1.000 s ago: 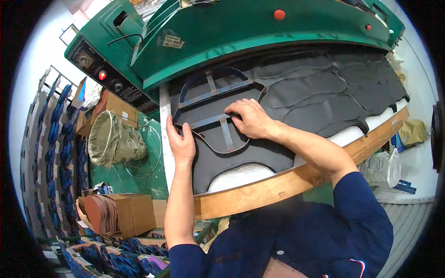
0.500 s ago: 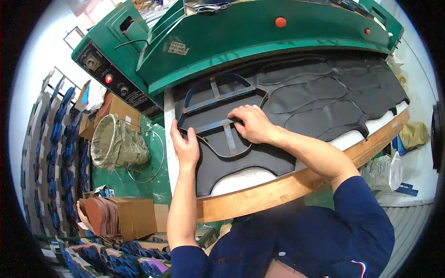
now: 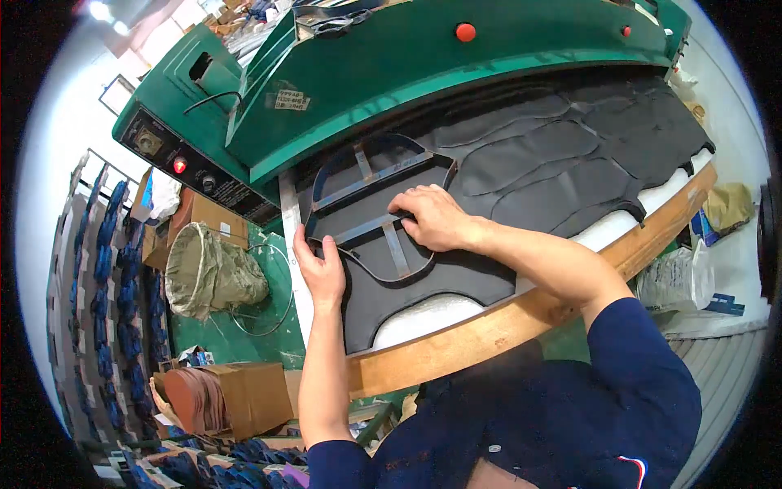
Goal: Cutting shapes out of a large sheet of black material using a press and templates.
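Metal frame point(image 3: 366, 227): a shallow strip-metal outline with crossbars, lying on the black sheet point(image 3: 533, 163), a little toward 11 o'clock from the middle of the view.
Left hand point(image 3: 323, 273): at the frame's 8 o'clock, thumb and fingers apart beside the strip's edge; whether they pinch it, I cannot tell.
Right hand point(image 3: 436, 218): at the frame's 3 o'clock, fingers curled and thumb opposite, apparently clamped on the end of the nearer crossbar.
Just changed: mainly the view — the green machine point(image 3: 366, 81) sits differently in it, and more clutter point(image 3: 252, 18) shows toward 11 o'clock. Both hands keep nearly the same places on the frame; any slide across the sheet is too slight to be sure of.
Meaning for the work: the frame seems to be steadied or finely shifted rather than lifted.
Sheet edge: an arched cut-out at the frame's 5 o'clock, near it but apart, baring the white board point(image 3: 428, 319) beside the wooden rail point(image 3: 456, 350).
Hidden: the crossbar's end under the right fingers, and the sheet's far side beneath the machine's front at 12 o'clock.
Cut off: the machine's top, and the dark clothing point(image 3: 529, 416) at 6 o'clock.
Hard to make out: the curved lines toward 2 o'clock — cuts, creases or overlapping pieces.
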The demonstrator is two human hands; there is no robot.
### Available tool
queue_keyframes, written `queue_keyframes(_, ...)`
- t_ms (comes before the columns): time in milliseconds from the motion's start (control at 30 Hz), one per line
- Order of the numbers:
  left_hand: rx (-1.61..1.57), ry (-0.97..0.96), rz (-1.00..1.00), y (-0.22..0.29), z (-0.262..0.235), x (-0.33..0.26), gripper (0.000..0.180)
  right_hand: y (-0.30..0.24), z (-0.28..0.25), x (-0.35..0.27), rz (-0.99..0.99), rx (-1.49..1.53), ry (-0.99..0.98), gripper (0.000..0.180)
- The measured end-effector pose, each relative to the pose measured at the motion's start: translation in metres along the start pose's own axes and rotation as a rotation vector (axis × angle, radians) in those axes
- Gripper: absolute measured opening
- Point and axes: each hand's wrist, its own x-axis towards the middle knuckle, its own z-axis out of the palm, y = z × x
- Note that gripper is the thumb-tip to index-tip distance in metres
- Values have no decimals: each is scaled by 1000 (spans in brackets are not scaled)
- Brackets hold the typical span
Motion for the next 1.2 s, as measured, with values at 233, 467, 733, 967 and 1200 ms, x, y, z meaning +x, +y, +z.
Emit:
queue_keyframes(233,-57,-67,-25,8,2,-3,60,13,-7,3,-39,57,39,23)
queue_keyframes(467,180,-105,22,8,-3,0,64,12,-2,7,-19,36,39,26)
queue_keyframes(733,207,-15,-76,17,0,-4,68,10,1,3,-1,73,88,22)
queue_keyframes(967,92,16,-67,10,2,0,67,16,1,6,-42,45,80,22)
queue_keyframes(1200,35,42,-65,8,2,2,64,16,1,6,-55,53,86,21)
